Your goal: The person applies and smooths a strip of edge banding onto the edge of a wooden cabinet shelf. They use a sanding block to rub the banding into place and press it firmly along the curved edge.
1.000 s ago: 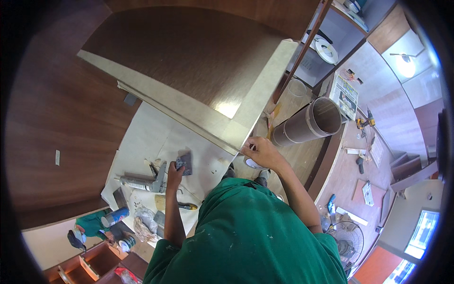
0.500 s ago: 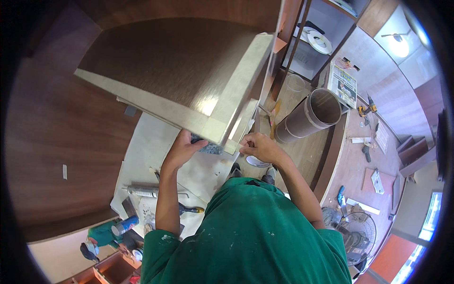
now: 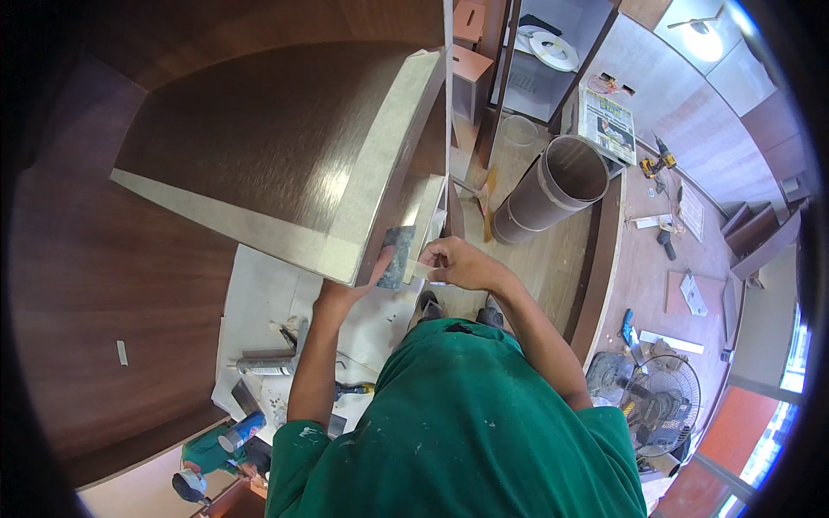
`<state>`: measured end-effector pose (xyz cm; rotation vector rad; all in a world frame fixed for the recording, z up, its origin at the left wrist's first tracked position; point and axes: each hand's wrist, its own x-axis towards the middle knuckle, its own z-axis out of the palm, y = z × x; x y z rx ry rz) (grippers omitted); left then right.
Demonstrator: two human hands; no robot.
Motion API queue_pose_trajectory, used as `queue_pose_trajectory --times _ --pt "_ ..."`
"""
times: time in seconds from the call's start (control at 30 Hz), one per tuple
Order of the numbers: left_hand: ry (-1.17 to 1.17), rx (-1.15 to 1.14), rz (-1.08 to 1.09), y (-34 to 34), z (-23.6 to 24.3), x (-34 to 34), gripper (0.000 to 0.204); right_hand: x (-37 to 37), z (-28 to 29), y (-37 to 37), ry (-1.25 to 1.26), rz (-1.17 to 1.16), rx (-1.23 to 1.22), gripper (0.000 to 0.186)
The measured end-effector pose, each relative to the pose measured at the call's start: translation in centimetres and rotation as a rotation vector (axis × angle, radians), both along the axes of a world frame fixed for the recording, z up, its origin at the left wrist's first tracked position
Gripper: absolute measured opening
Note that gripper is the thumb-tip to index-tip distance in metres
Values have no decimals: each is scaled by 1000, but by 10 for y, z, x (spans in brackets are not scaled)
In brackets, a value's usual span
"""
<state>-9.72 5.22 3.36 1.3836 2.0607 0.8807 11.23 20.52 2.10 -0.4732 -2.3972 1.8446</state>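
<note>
In front of me is a dark brown shelf [image 3: 250,129] with pale masking tape [image 3: 345,203] along its front and right edges. My left hand [image 3: 344,292] is at the shelf's front corner, partly hidden under it. Its thumb presses on a flat, speckled grey-blue piece [image 3: 396,258], held upright beside the shelf's side edge. Just right of that piece, my right hand [image 3: 464,262] is closed, thumb and fingers pinching the end of a pale tape strip [image 3: 420,270].
A brown cylinder [image 3: 553,190] stands on the floor to the right. The right-hand board carries a drill [image 3: 659,162] and a fan [image 3: 663,404]. A caulking gun [image 3: 266,365] lies on the covered surface at left. Another person [image 3: 200,470] works at lower left.
The grey-blue piece has come out from under the shelf corner and turned upright beside its side edge. Both hands stay close together, and the whole view has shifted a little.
</note>
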Motion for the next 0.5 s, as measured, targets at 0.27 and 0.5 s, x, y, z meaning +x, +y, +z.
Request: queue_pose_trajectory --times 0.27,0.5 --pt "-25 107 11 0 -7 0 50 -7 -14 -10 -82 -133 -193 13" --pt "172 196 15 -11 -33 -31 50 -11 13 -23 -206 -243 82 33"
